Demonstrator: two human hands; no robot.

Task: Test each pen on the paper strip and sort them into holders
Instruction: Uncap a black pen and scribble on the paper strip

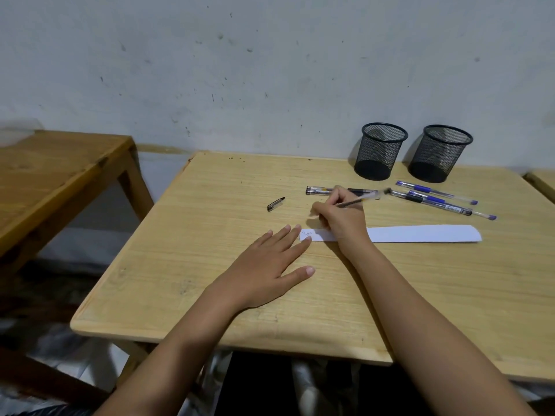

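Head view shows the right hand [339, 216] pinching a pen [359, 200] in a writing grip, its tip hidden behind the fingers, at the marked left end of the paper strip [420, 234]; left hand [270, 259] lies flat and spread, empty, fingertips touching that end; strip's long axis runs nine to three; both mesh holders [380, 151] stand toward one o'clock, nearer the right hand; loose cap [275, 203] at eleven.

Dim even light, soft shadows; wide-angle bending at edges, slight blur
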